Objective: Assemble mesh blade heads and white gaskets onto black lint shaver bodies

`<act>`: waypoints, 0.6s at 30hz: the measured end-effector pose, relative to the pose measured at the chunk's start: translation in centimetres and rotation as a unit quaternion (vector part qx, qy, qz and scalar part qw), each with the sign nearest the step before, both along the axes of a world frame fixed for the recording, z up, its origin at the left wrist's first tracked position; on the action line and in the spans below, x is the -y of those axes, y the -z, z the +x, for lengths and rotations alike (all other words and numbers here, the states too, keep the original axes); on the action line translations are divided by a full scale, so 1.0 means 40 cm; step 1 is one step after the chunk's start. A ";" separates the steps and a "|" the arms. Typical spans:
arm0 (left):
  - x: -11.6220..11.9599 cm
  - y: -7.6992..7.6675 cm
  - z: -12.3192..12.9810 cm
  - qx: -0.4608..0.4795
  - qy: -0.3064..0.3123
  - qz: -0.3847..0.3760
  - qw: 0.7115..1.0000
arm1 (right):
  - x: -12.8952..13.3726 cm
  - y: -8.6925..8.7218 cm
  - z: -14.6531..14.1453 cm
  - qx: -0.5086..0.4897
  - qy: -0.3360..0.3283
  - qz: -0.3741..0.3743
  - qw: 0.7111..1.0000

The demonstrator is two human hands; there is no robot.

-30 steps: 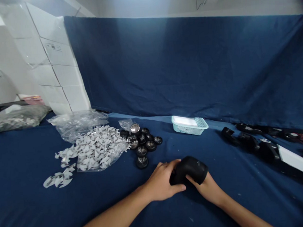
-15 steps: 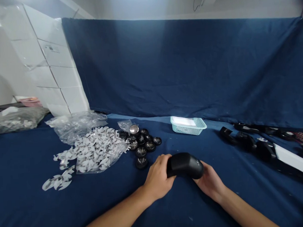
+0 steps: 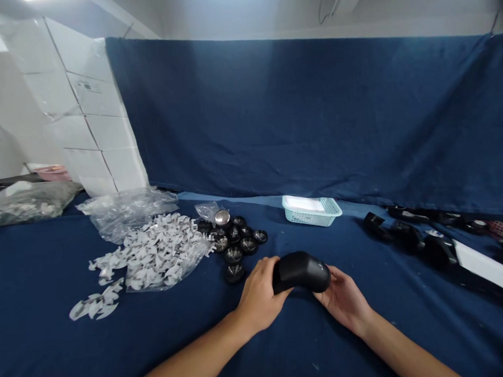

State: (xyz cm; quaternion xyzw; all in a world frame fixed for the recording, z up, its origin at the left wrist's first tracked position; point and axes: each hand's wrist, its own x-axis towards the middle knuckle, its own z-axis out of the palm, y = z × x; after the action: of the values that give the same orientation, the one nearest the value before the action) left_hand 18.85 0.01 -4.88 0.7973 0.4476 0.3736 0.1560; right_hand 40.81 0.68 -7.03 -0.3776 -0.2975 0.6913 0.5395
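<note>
Held in front of me above the table is a black fabric shaver (image 3: 300, 270), a curved body with a small pale mark near its right end. My left hand (image 3: 261, 292) wraps round its left end, fingers over the far side and thumb below. My right hand (image 3: 342, 301) cups the right end from the side and beneath; some of its fingertips are hidden behind the body. Beyond the left hand lies a cluster of round black shaver heads (image 3: 234, 255), one showing a perforated metal cover (image 3: 222, 217). Left of these spreads a heap of grey blade pieces (image 3: 163, 249), partly on a clear plastic bag.
A light-green basket (image 3: 312, 215) with something white inside stands at the back, before a blue curtain (image 3: 294, 115). Several black shaver parts (image 3: 405, 235) and a white strip (image 3: 485, 265) lie at right. Crumpled plastic bags (image 3: 128, 206) and stacked white boxes (image 3: 103, 127) are at left.
Both hands and the fabric shaver have shifted slightly left together, keeping the same hold. The view has tipped up a little.
</note>
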 end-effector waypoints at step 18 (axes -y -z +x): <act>0.003 0.016 0.006 -0.006 0.026 -0.015 1.000 | 0.005 -0.026 -0.004 -0.089 -0.038 -0.074 0.993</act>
State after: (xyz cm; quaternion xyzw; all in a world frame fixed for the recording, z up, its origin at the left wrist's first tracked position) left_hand 19.09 -0.12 -5.50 0.8083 0.4334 0.3582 0.1747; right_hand 40.65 0.48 -5.98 -0.3419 -0.2108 0.7619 0.5080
